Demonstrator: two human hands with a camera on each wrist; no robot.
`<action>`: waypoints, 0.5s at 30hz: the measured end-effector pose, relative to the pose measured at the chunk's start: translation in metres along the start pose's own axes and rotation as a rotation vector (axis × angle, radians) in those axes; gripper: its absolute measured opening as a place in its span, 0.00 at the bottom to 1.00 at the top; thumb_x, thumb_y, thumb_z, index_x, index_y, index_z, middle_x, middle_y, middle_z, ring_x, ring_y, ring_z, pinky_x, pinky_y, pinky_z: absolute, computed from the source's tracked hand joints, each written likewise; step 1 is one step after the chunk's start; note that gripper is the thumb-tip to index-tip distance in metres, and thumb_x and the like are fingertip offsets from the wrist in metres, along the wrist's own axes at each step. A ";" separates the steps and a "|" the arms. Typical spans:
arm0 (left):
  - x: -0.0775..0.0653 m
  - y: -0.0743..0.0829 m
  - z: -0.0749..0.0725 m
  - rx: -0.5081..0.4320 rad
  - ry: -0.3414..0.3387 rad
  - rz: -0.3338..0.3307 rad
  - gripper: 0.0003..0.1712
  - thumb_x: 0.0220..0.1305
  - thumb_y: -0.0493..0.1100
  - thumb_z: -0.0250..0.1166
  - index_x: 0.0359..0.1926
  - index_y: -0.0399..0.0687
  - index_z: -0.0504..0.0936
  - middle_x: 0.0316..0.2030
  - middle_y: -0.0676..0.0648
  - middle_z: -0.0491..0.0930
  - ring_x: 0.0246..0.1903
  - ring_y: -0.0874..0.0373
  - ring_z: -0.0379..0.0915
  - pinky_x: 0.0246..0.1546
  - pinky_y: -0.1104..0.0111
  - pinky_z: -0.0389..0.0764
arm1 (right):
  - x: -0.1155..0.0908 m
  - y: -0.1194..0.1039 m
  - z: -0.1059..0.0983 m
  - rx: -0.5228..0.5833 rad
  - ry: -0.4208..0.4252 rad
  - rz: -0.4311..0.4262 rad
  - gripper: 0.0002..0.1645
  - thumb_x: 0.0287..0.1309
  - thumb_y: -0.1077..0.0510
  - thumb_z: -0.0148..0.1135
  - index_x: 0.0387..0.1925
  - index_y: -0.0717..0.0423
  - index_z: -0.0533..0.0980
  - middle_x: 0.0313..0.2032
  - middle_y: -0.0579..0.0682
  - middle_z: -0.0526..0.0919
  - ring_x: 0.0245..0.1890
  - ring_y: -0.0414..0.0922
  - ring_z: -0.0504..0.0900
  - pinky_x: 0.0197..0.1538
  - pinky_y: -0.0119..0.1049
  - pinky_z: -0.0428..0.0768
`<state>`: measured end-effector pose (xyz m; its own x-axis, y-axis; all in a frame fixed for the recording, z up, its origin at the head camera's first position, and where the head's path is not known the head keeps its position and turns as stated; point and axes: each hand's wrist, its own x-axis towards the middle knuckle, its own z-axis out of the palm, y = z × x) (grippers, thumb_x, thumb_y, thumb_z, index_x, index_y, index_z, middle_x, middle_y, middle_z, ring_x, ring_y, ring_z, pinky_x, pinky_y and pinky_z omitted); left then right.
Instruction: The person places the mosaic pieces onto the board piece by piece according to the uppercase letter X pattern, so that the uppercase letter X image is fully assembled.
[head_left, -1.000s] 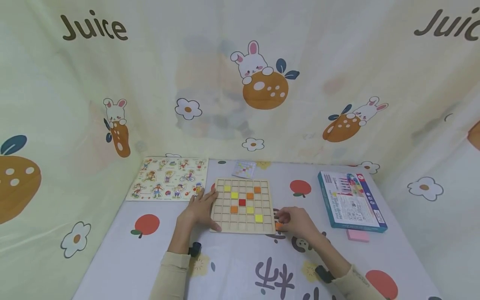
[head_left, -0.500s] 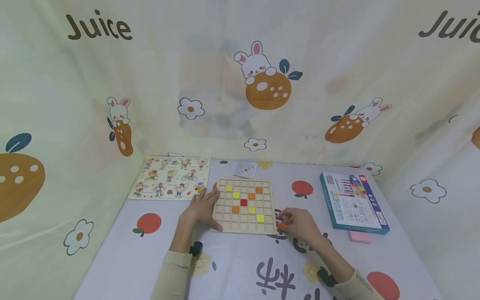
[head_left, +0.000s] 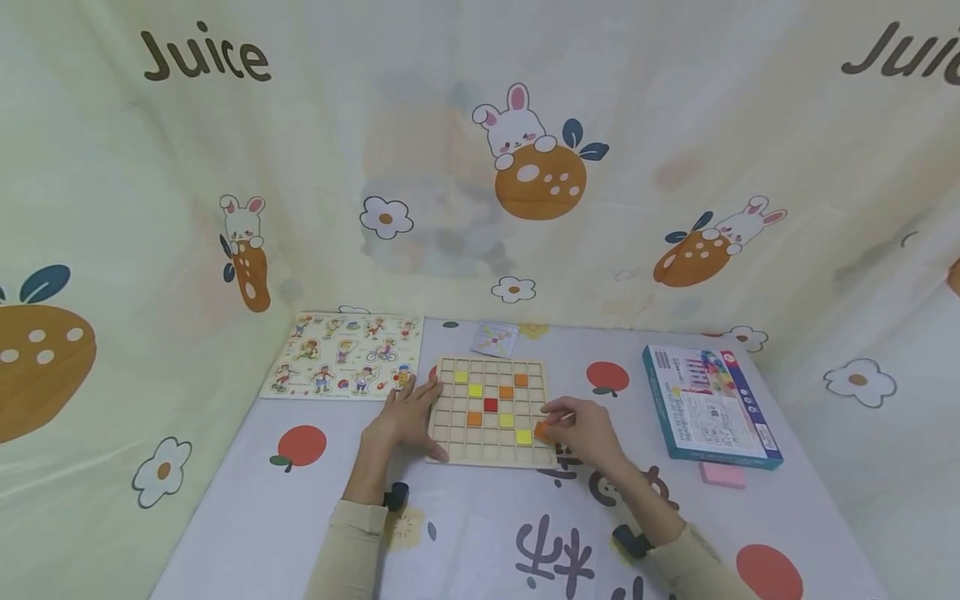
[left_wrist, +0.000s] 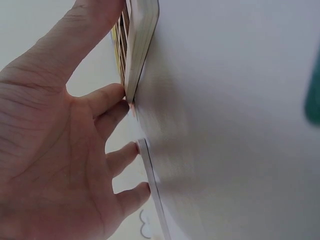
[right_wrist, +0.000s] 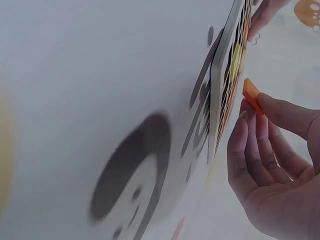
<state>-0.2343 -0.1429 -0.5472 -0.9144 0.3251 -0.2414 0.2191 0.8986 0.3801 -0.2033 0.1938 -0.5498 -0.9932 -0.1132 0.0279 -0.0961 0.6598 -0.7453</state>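
A wooden grid board (head_left: 468,451) lies mid-table in the head view. A red tile (head_left: 491,405) sits in its middle cell, with several yellow tiles and three orange ones set diagonally around it. My left hand (head_left: 402,419) rests along the board's left side, thumb at the near corner and fingers spread. In the left wrist view, two fingertips of the left hand (left_wrist: 65,155) touch the edge of a thinner panel. Between thumb and fingers, my right hand (head_left: 588,435) pinches an orange square tile (right_wrist: 252,96), tilted just above the board's right side.
A picture puzzle board (head_left: 345,354) lies at the back left. Behind the grid board is a small pattern card (head_left: 494,339). On the right lies a flat teal-edged box (head_left: 708,404), and a pink block (head_left: 723,475) sits at its near edge.
My right hand has moved left and away from me with the orange tile, from beside the board to over its right edge. The left hand stays on the board.
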 end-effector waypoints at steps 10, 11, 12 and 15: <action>0.003 0.001 0.000 0.009 -0.007 0.002 0.78 0.34 0.68 0.86 0.83 0.52 0.55 0.83 0.50 0.48 0.82 0.38 0.33 0.79 0.38 0.41 | 0.016 -0.028 0.028 0.075 -0.045 -0.015 0.16 0.54 0.59 0.81 0.46 0.51 0.87 0.32 0.41 0.88 0.32 0.41 0.84 0.35 0.32 0.84; 0.002 0.001 0.000 0.007 -0.007 0.004 0.78 0.34 0.68 0.86 0.83 0.51 0.55 0.83 0.49 0.48 0.82 0.38 0.33 0.79 0.38 0.41 | 0.017 -0.031 0.031 0.077 -0.048 -0.018 0.16 0.54 0.59 0.81 0.46 0.51 0.88 0.32 0.41 0.87 0.32 0.41 0.84 0.37 0.32 0.84; 0.001 0.001 0.000 0.008 -0.008 0.003 0.78 0.34 0.68 0.86 0.83 0.52 0.55 0.83 0.49 0.48 0.82 0.38 0.33 0.79 0.38 0.40 | 0.019 -0.034 0.034 0.078 -0.052 -0.028 0.16 0.54 0.60 0.81 0.45 0.51 0.88 0.32 0.41 0.87 0.32 0.41 0.85 0.38 0.33 0.85; -0.001 0.001 0.000 0.010 -0.012 0.002 0.78 0.35 0.67 0.86 0.83 0.51 0.54 0.83 0.49 0.48 0.82 0.38 0.33 0.79 0.38 0.41 | 0.023 -0.042 0.043 0.100 -0.075 -0.056 0.15 0.55 0.61 0.80 0.45 0.54 0.88 0.32 0.42 0.87 0.31 0.41 0.85 0.39 0.36 0.86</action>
<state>-0.2336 -0.1419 -0.5463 -0.9098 0.3307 -0.2509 0.2250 0.9008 0.3713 -0.2191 0.1315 -0.5462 -0.9783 -0.2058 0.0243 -0.1408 0.5739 -0.8067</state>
